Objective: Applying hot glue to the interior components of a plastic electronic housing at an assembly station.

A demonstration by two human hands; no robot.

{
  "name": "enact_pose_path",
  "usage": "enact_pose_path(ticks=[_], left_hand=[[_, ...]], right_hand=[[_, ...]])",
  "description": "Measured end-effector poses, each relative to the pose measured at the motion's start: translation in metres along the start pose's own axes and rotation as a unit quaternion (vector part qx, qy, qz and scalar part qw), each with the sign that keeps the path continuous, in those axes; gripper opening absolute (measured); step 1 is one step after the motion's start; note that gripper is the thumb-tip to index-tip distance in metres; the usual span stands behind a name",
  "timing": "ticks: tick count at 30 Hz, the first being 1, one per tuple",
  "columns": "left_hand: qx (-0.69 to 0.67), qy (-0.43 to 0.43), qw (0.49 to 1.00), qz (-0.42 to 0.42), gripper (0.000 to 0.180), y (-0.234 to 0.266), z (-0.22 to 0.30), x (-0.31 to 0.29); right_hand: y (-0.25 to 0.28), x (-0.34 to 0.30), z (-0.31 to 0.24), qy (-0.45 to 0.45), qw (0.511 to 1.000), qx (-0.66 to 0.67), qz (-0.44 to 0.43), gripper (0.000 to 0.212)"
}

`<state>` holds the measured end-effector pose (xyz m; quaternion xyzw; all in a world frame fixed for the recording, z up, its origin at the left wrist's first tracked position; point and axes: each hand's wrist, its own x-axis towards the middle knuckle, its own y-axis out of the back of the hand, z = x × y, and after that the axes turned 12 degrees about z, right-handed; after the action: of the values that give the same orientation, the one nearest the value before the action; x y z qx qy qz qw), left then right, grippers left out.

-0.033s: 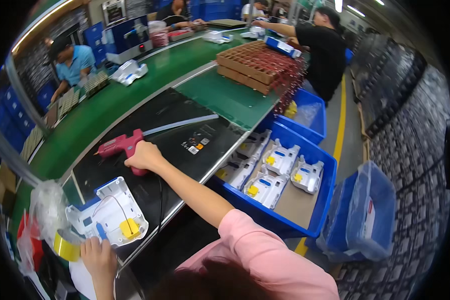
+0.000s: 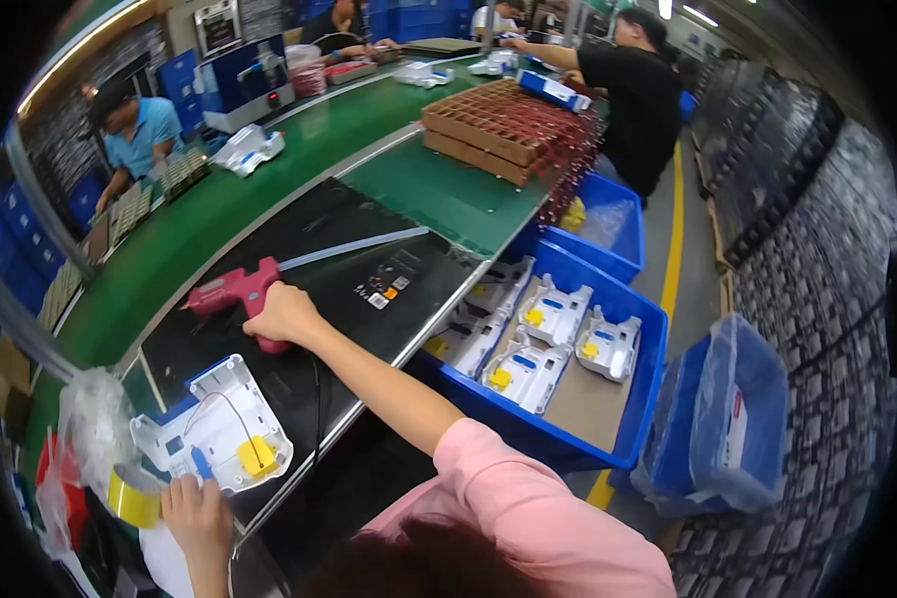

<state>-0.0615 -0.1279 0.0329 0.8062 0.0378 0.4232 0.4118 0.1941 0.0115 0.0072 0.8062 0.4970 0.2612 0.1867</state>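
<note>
On the black mat (image 2: 369,259) at the near edge of the bench, nothing has shifted that I can make out. The earlier picture shows the same layout, with both hands in the same places, so I judge the work is at a pause, with the gun gripped but not yet brought to the part.

The right hand (image 2: 287,314) is stretched well forward, the arm nearly straight from the pink sleeve, wrist turned palm down. Its fingers are curled around the handle of the red glue gun (image 2: 231,291), which lies on the mat with its nozzle pointing left, away from the part.

The left hand (image 2: 197,508) comes in from the lower edge, forearm short and close to the body. Its fingertips rest against the near edge of the white housing (image 2: 214,429), just beside a small blue piece (image 2: 201,463). The fingers look loosely spread, but I cannot tell whether they pinch anything.

The housing lies flat and open-side up, near the gun but apart from it, with a yellow block (image 2: 256,455) and a thin wire inside. A yellow tape roll (image 2: 135,498) sits just left of the hand. A blue bin (image 2: 608,439) of similar housings stands to the right.
</note>
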Motion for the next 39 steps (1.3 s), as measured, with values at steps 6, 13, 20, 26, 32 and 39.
enact_pose_path(ticks=[6,13,20,26,32,39], left_hand=[[-0.092,0.029,0.995,-0.006,0.019,-0.024,0.015,0.033],[-0.086,0.015,0.995,-0.056,0.013,-0.076,0.027,0.067],[-0.128,0.055,0.987,-0.083,0.04,-0.071,0.049,0.084],[-0.202,-0.055,0.974,-0.082,0.061,-0.082,0.047,0.12],[-0.205,-0.131,0.961,-0.13,0.04,-0.099,0.044,0.144],[-0.203,-0.09,0.973,-0.065,0.015,-0.093,0.07,0.122]], right_hand=[[0.032,0.0,0.0,0.004,0.934,0.347,0.088,0.049],[0.073,-0.007,-0.006,-0.119,0.723,0.67,-0.117,0.025],[0.109,-0.017,0.024,-0.186,0.612,0.731,-0.24,0.058],[0.148,-0.033,0.033,-0.104,0.698,0.684,-0.185,0.07],[0.182,-0.057,0.044,-0.132,0.818,0.555,-0.074,0.058],[0.193,-0.08,0.059,-0.084,0.92,0.382,-0.035,0.044]])
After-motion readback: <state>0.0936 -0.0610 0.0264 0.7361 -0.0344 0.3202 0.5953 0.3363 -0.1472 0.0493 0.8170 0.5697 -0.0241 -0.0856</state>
